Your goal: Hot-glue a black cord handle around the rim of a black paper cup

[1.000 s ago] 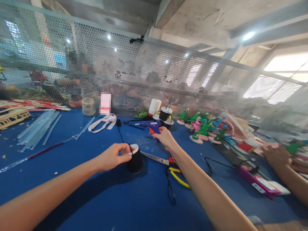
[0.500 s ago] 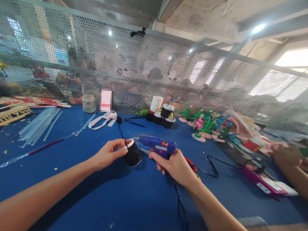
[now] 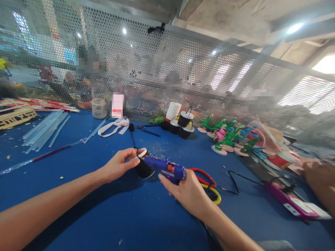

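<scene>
My left hand [image 3: 120,163] pinches the white rim of a small paper cup [image 3: 143,170] wrapped in black yarn. The cup is tilted on the blue table, and a black yarn strand runs from it to a small black bundle [image 3: 131,127] behind. My right hand [image 3: 187,190] grips a blue glue gun [image 3: 167,168], which has a small red light. The gun's nozzle is at the cup's rim, and its tip is hard to make out there. Scissors with red and yellow handles [image 3: 216,197] lie partly behind my right hand.
Clear glue sticks [image 3: 44,130] lie at the left. Several black-wrapped cups [image 3: 185,119], pliers [image 3: 149,130] and a glass jar [image 3: 99,108] stand or lie near the mesh screen. Green and pink craft flowers [image 3: 222,137], a purple power strip [image 3: 290,202] and another person's hand [image 3: 315,174] are at the right.
My right hand has brought the glue gun leftward, its nozzle now at the cup's rim instead of just beside it. More of the scissors' handles shows. The view has shifted slightly.
</scene>
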`<state>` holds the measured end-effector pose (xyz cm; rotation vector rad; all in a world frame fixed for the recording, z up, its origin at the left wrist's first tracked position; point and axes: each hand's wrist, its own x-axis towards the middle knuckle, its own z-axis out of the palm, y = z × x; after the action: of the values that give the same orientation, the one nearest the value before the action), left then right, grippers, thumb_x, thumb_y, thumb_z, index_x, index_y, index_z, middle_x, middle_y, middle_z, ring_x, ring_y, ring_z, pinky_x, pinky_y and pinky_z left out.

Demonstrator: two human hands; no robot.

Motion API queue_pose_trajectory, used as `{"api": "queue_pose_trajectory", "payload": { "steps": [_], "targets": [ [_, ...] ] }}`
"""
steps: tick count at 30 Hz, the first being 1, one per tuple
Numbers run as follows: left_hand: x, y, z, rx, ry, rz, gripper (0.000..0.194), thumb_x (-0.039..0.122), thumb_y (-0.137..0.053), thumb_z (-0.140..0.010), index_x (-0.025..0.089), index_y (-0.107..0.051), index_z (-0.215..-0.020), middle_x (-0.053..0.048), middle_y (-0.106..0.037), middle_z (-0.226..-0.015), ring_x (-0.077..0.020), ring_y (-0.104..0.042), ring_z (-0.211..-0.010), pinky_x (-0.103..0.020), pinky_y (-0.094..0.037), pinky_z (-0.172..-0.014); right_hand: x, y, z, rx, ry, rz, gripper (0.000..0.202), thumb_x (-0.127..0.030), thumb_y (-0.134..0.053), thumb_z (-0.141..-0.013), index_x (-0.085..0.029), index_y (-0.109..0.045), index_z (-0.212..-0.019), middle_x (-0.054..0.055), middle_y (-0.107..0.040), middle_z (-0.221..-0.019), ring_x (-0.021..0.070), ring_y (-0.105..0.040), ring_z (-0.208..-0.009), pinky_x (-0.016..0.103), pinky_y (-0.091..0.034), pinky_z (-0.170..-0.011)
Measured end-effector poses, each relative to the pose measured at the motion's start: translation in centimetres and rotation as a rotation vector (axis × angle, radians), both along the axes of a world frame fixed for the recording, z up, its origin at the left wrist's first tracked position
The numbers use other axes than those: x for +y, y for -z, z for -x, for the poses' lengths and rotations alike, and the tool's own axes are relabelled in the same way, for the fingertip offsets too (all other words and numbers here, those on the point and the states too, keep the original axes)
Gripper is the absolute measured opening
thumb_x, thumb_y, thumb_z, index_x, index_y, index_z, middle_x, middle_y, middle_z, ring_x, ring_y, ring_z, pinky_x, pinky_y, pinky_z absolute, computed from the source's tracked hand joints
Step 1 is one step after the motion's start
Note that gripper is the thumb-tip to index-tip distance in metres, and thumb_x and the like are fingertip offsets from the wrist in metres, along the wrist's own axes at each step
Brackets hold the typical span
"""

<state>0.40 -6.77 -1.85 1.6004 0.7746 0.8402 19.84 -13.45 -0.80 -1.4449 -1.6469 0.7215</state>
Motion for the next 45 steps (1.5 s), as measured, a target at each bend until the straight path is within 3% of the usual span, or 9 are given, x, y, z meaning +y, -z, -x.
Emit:
{"api": "queue_pose_trajectory", "payload": {
  "steps": [5, 11, 17, 23, 28, 32, 37, 45],
  "targets": [
    [0.1, 0.2, 0.1, -0.031, 0.024, -0.005, 0.026, 0.034, -0.055, -0.073, 0.016, -0.039, -0.061, -0.011, -0.059, -0.105, -0.0256, -0.037, -0.119, -0.041, -0.027, -0.095, 0.1, -0.4, -0.2, -0.045, 0.023, 0.022, 0.019, -0.033, -0.055, -0.067, -0.018, -0.050, -0.057, -0.004, -0.048, -0.037, 0.0113, -0.046, -0.034, 0.021, -0.036, -0.035],
    [0.2, 0.3, 0.1, -0.043, 0.041, -0.007, 0.025, 0.033, -0.055, -0.073, 0.017, -0.039, -0.061, -0.010, -0.059, -0.106, -0.0265, -0.036, -0.120, -0.043, -0.026, -0.096, 0.2, -0.7, -0.1, -0.022, 0.033, 0.087, 0.019, -0.033, -0.055, -0.065, -0.017, -0.050, -0.055, -0.002, -0.052, -0.044, 0.0105, -0.047, -0.036, 0.021, -0.037, -0.035],
    [0.3, 0.2, 0.1, -0.059, 0.060, 0.027, 0.025, 0.031, -0.056, -0.072, 0.016, -0.041, -0.061, -0.011, -0.055, -0.116, -0.0264, -0.033, -0.122, -0.044, -0.022, -0.098, 0.1, -0.7, -0.2, 0.051, 0.104, 0.253, 0.022, -0.037, -0.058, -0.063, -0.017, -0.050, -0.057, -0.002, -0.053, -0.042, 0.0093, -0.045, -0.033, 0.020, -0.036, -0.031],
    [0.3, 0.3, 0.2, -0.069, 0.050, 0.040, 0.025, 0.031, -0.058, -0.071, 0.016, -0.042, -0.061, -0.011, -0.056, -0.115, -0.0268, -0.034, -0.122, -0.044, -0.022, -0.098, 0.0, -1.1, -0.1, 0.093, 0.136, 0.278, 0.019, -0.033, -0.059, -0.062, -0.017, -0.050, -0.057, -0.003, -0.051, -0.039, 0.0090, -0.044, -0.032, 0.019, -0.036, -0.031],
    [0.3, 0.4, 0.1, -0.062, 0.047, 0.046, 0.025, 0.031, -0.057, -0.071, 0.016, -0.041, -0.061, -0.010, -0.055, -0.117, -0.0270, -0.038, -0.119, -0.044, -0.023, -0.098, -0.1, -1.1, 0.2, 0.120, 0.126, 0.311, 0.019, -0.033, -0.059, -0.060, -0.016, -0.050, -0.059, 0.000, -0.057, -0.048, 0.0078, -0.044, -0.034, 0.019, -0.036, -0.032],
    [0.3, 0.4, 0.0, -0.062, 0.047, 0.037, 0.023, 0.031, -0.056, -0.072, 0.016, -0.042, -0.061, -0.010, -0.055, -0.116, -0.0257, -0.036, -0.121, -0.042, -0.022, -0.098, -0.3, -1.1, 0.3, 0.072, 0.108, 0.277, 0.021, -0.035, -0.057, -0.063, -0.016, -0.050, -0.057, -0.001, -0.053, -0.042, 0.0078, -0.043, -0.032, 0.019, -0.034, -0.031],
    [0.3, 0.4, 0.1, -0.059, 0.052, 0.036, 0.025, 0.032, -0.056, -0.072, 0.016, -0.040, -0.060, -0.011, -0.057, -0.113, -0.0265, -0.038, -0.118, -0.043, -0.024, -0.096, -0.4, -0.8, 0.5, 0.052, 0.069, 0.199, 0.019, -0.034, -0.057, -0.062, -0.016, -0.051, -0.059, 0.000, -0.058, -0.048, 0.0093, -0.046, -0.033, 0.020, -0.036, -0.030],
    [0.2, 0.2, 0.1, -0.075, 0.079, 0.018, 0.027, 0.031, -0.057, -0.071, 0.016, -0.038, -0.059, -0.011, -0.060, -0.107, -0.0276, -0.033, -0.122, -0.042, -0.025, -0.095, 0.2, -1.3, -0.8, -0.014, 0.075, 0.280, 0.028, -0.040, -0.053, -0.067, -0.016, -0.050, -0.054, -0.005, -0.043, -0.034, 0.0079, -0.040, -0.030, 0.020, -0.036, -0.033]
  ]
}}
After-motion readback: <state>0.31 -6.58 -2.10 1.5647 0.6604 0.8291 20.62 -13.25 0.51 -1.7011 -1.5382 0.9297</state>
